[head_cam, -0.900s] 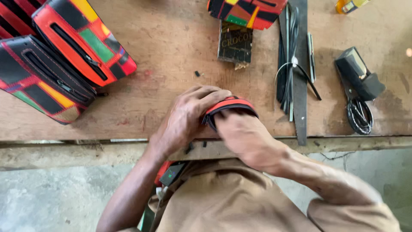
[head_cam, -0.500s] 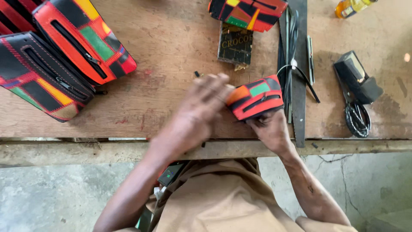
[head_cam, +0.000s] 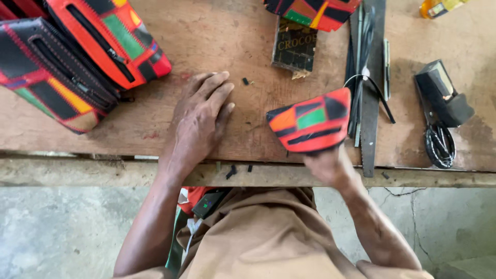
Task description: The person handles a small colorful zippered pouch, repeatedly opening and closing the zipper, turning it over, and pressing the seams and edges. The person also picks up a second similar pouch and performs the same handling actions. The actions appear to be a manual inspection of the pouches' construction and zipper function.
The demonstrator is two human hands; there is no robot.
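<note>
Left hand [head_cam: 199,121] now off the patchwork pouch [head_cam: 310,121], lying flat on the table [head_cam: 248,139], fingers apart. Right hand [head_cam: 330,165] gripping pouch from beneath, near table's front edge; fingers hidden.

Bare bench [head_cam: 248,124] between pouches [head_cam: 77,57], tools [head_cam: 369,93]

Premises: small craft workshop. Evidence: worn wooden tabletop [head_cam: 248,129], patchwork zip bags [head_cam: 77,62], scissors [head_cam: 439,144], metal ruler [head_cam: 371,93], bare concrete floor [head_cam: 62,227].
</note>
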